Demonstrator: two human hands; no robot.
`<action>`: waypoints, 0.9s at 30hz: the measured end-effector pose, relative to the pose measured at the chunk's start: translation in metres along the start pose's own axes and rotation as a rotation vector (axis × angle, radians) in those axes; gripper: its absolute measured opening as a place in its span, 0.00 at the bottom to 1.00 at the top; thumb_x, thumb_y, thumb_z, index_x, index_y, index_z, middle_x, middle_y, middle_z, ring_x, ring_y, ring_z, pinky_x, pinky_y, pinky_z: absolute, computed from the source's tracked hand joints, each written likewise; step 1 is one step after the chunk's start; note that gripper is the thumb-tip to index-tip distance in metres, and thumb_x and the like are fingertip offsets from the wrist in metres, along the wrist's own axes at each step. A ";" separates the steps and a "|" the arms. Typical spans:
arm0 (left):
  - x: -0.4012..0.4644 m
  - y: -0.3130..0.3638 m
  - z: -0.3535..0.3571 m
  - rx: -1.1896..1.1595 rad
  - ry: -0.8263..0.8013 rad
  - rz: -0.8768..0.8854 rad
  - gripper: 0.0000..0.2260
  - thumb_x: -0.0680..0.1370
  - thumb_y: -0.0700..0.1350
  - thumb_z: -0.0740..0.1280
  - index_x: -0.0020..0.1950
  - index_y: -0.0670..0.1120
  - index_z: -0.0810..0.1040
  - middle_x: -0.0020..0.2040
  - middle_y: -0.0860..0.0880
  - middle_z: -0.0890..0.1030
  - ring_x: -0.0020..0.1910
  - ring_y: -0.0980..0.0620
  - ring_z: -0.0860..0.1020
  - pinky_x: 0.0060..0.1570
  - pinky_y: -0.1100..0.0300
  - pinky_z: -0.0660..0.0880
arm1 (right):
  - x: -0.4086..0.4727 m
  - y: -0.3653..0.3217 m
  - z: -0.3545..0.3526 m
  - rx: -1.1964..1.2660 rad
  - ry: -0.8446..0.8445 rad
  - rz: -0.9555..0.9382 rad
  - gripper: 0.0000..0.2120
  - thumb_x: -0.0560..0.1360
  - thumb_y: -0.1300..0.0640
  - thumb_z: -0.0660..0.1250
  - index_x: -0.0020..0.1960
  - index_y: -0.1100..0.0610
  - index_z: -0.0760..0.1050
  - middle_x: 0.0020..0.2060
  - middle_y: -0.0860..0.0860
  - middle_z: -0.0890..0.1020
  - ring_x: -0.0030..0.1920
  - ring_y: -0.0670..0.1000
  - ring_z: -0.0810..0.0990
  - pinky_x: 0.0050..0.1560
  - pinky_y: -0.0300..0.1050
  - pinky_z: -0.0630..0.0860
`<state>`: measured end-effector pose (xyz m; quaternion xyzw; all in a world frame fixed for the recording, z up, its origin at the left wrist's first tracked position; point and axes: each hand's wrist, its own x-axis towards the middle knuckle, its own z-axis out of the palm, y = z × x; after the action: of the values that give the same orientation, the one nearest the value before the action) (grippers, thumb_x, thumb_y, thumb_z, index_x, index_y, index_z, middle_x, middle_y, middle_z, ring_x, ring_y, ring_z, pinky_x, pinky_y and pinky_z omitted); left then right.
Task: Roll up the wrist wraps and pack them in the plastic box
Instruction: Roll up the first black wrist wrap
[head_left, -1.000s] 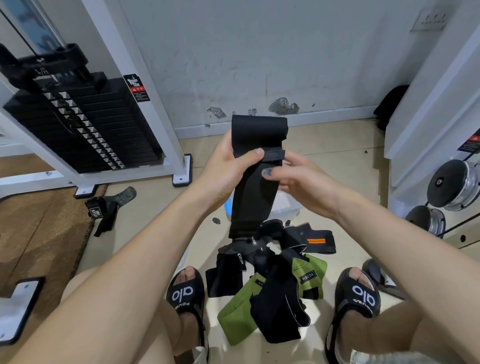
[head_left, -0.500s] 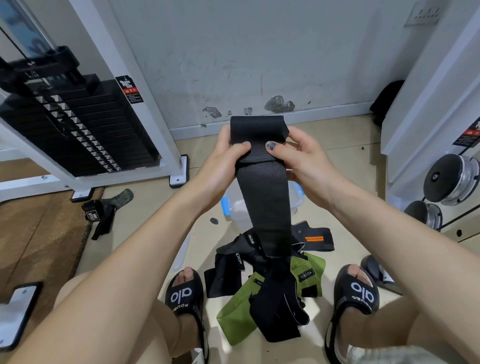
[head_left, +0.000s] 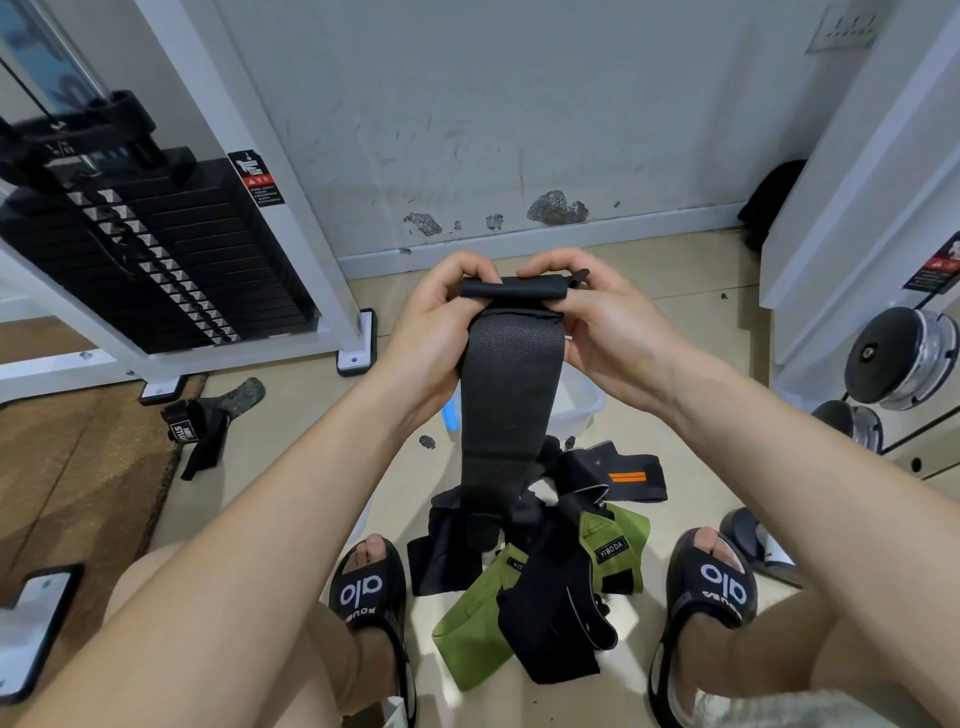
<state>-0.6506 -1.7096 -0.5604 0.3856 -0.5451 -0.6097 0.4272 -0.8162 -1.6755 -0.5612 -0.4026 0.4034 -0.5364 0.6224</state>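
A long black wrist wrap (head_left: 506, 395) hangs in front of me, its top end folded over into the start of a roll. My left hand (head_left: 441, 332) grips the left side of that folded end. My right hand (head_left: 597, 322) pinches the right side, fingers curled over the top. The wrap's tail drops onto a pile of black and green wraps (head_left: 540, 577) on the floor between my feet. The clear plastic box (head_left: 582, 405) with a blue clip stands on the floor behind the hanging wrap, mostly hidden by it.
A weight-stack machine (head_left: 156, 260) with a white frame stands at the left. A lone glove-like strap (head_left: 202, 426) lies by a brown mat. Dumbbells (head_left: 898, 358) sit on a rack at the right. My sandalled feet (head_left: 371, 597) flank the pile.
The wrap's upright top end has been folded down toward me into a first turn. Both hands shifted to the fold's ends, fingers curled over it.
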 end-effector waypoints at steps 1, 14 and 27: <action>0.000 0.000 0.000 0.000 0.002 0.003 0.15 0.80 0.28 0.60 0.43 0.47 0.73 0.38 0.46 0.76 0.34 0.51 0.74 0.30 0.62 0.69 | 0.000 0.000 0.001 0.028 -0.001 -0.006 0.13 0.80 0.73 0.59 0.53 0.58 0.77 0.41 0.50 0.82 0.39 0.47 0.82 0.40 0.39 0.80; 0.002 0.000 0.001 -0.081 0.081 -0.078 0.13 0.84 0.34 0.60 0.68 0.44 0.72 0.63 0.37 0.80 0.55 0.48 0.81 0.52 0.57 0.80 | -0.005 -0.002 0.005 0.034 0.081 0.006 0.17 0.83 0.63 0.59 0.70 0.63 0.73 0.55 0.56 0.81 0.50 0.54 0.83 0.51 0.49 0.83; 0.003 0.004 0.000 -0.092 0.116 -0.055 0.13 0.85 0.35 0.60 0.69 0.41 0.70 0.53 0.44 0.82 0.51 0.51 0.82 0.52 0.58 0.79 | -0.008 -0.007 0.006 0.095 0.194 -0.049 0.16 0.86 0.53 0.55 0.66 0.57 0.77 0.51 0.57 0.80 0.48 0.61 0.84 0.51 0.57 0.84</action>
<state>-0.6511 -1.7123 -0.5568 0.4150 -0.4801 -0.6223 0.4583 -0.8143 -1.6680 -0.5518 -0.3288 0.4259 -0.6065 0.5854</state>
